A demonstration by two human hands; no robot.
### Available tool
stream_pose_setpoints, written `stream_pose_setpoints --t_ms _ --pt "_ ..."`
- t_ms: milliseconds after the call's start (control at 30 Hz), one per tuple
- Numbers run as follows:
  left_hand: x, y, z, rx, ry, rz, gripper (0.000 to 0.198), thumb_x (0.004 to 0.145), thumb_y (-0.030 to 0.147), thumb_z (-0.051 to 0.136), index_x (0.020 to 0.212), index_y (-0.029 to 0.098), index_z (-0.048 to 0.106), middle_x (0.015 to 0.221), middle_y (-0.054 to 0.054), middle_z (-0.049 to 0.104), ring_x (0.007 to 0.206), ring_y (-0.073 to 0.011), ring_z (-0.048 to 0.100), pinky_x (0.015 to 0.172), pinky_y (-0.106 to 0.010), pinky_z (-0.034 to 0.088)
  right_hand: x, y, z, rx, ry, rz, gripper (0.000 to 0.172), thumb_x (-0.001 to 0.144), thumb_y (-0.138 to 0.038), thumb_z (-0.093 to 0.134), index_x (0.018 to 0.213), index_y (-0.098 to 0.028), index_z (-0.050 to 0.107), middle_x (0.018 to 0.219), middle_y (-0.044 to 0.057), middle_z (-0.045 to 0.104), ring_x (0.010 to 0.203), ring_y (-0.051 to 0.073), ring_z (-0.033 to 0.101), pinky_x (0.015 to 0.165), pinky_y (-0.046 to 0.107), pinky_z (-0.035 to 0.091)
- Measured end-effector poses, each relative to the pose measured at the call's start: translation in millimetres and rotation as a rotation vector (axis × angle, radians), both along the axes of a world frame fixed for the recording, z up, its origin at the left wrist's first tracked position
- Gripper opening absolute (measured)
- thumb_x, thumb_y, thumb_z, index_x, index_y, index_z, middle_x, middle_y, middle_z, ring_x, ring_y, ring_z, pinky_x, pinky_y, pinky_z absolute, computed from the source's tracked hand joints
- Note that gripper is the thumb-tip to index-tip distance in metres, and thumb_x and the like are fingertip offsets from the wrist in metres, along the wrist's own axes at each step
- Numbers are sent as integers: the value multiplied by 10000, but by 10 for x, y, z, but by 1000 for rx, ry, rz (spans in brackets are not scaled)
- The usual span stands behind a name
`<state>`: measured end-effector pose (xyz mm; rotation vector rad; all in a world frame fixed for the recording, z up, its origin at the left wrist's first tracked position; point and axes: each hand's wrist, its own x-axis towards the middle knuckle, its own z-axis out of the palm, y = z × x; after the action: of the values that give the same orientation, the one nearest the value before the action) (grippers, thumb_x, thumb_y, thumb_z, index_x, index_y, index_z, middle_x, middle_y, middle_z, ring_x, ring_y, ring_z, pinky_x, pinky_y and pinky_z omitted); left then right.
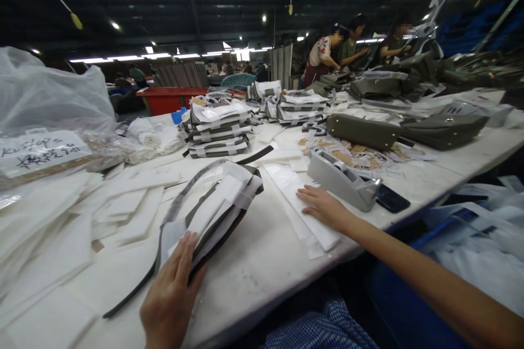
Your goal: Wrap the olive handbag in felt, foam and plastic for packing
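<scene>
My left hand [172, 294] lies flat on the near end of a wrapped bundle of grey bag parts [213, 207], fingers together on its white paper wrap. A long grey strap [135, 289] curves out from under the bundle. My right hand [323, 207] rests palm down, fingers spread, on a stack of white paper strips [295, 196] at the table's front edge. Just beyond it stands a grey tape dispenser [339, 177], and beside that lies a black phone [392, 198].
White foam sheets [61, 234] cover the left of the table, under a labelled plastic bag [45, 114]. Stacked wrapped bundles [219, 131] and olive handbags [364, 131] sit farther back. Several people [327, 57] work at the far end. A blue bin with white wrap [475, 229] stands at right.
</scene>
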<state>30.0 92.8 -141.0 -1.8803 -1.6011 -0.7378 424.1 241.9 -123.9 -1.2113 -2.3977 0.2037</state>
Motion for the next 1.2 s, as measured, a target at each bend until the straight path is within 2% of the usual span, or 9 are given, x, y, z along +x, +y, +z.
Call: stream_pose_setpoints --t_ms 167,400,533,700,767,833,967,1067,1200 --pt "29 -2 7 10 5 10 623 983 284 534 1548 257 274 1428 -48 552 1110 -252 662 928 -344 517 94 124 -46 -9 11 36 154 883 -229 656 982 -207 772 1168 87 736 1236 291 596 1064 491 470" --pt "42 -3 17 18 -15 27 602 981 303 534 1537 260 307 1419 -31 564 1103 -244 664 927 -334 516 14 171 157 -23 126 -31 263 945 -286 516 995 -205 761 1073 74 767 1027 260 709 935 457 555" --pt "35 -3 21 0 -33 36 595 985 308 522 1537 264 306 1422 -28 561 1101 -248 665 916 -341 528 -174 -79 384 -49 240 -91 297 960 -361 510 993 -209 763 1064 75 769 995 257 718 902 421 566" --pt "10 5 13 -5 -77 103 612 967 329 562 1529 266 326 1368 -32 610 1057 -249 684 876 -340 549 -514 -604 592 -532 273 291 280 943 -437 561 1003 -271 779 984 -1 785 921 220 731 857 328 580" --pt "7 15 12 1 -97 114 628 960 333 576 1530 268 321 1353 -38 621 1055 -253 687 869 -342 555 -636 -653 534 -545 245 344 299 960 -434 534 1045 -271 769 1024 10 780 952 225 727 876 340 581" --pt "12 26 15 9 -111 107 644 955 321 585 1535 271 308 1354 -42 620 1064 -254 684 872 -341 556 -780 -596 382 -378 220 232 339 968 -416 521 1187 -239 711 1214 69 718 1130 257 667 1001 412 528" --pt "19 41 28 21 -121 93 645 948 302 598 1529 262 322 1342 -55 629 1074 -251 683 884 -333 555 -1153 -483 -19 -217 -38 63 701 894 -506 613 1439 -86 480 1529 239 378 1438 377 328 1168 577 302" --pt "-1 47 51 50 -142 96 635 942 307 613 1517 247 350 1300 -67 657 1061 -248 691 871 -329 561 -1399 -587 -216 -224 -110 165 853 875 -619 580 1485 -53 396 1568 255 269 1475 397 206 1200 584 213" --pt "-53 66 126 117 -192 121 650 925 325 641 1507 230 369 1309 -91 648 1046 -262 700 813 -329 577 -1600 -692 -261 -205 -34 450 889 864 -722 495 1533 -161 328 1597 184 258 1490 331 207 1224 518 180"
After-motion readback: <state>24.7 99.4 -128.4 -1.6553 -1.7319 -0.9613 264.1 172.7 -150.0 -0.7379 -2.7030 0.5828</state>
